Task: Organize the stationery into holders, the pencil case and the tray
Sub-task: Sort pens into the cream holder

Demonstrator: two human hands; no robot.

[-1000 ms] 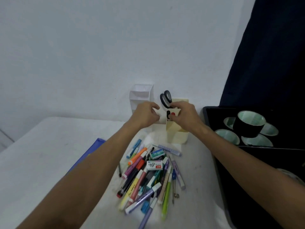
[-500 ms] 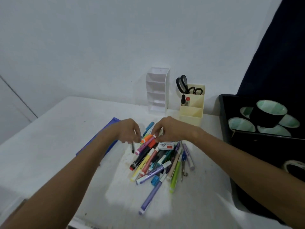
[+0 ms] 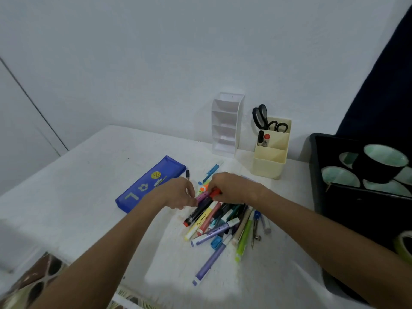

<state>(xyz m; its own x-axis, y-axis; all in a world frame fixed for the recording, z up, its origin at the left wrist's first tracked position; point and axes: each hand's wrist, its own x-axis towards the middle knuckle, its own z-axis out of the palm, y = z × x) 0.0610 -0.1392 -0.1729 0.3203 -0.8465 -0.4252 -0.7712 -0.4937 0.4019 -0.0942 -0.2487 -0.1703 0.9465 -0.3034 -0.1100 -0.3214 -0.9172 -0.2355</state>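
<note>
Containers first: a cream desk holder (image 3: 270,161) with three stepped compartments stands at the back of the white table (image 3: 73,197), and its rear compartment holds two pairs of black-handled scissors (image 3: 260,117), handles up, while the middle one holds two markers (image 3: 263,139), one black-capped and one red-capped; the front compartment shows nothing inside. Just to its left stands a white tiered holder (image 3: 225,126) with four open shelves, all bare as far as can be seen. A blue pencil case (image 3: 149,185) printed with a basketball and a flower lies flat and closed to the left of the pile, with one small dark pen (image 3: 188,174) beside its far corner. A black tray (image 3: 316,175) at the right edge holds several rolls of tape (image 3: 382,163), at least five, one black roll stacked on the others. The pile of pens and highlighters (image 3: 219,221) sits in the middle of the table; the pieces overlap too much for an exact count, though a lilac highlighter (image 3: 208,265), a green one (image 3: 243,241) and a blue sharpener-like block (image 3: 216,243) lie at its near edge. The left hand (image 3: 178,194) and right hand (image 3: 229,189) meet at the far end of the pile, both with fingers curled: the right grips a red-capped marker (image 3: 215,193), the left pinches at a purple pen (image 3: 201,197) next to it.
</note>
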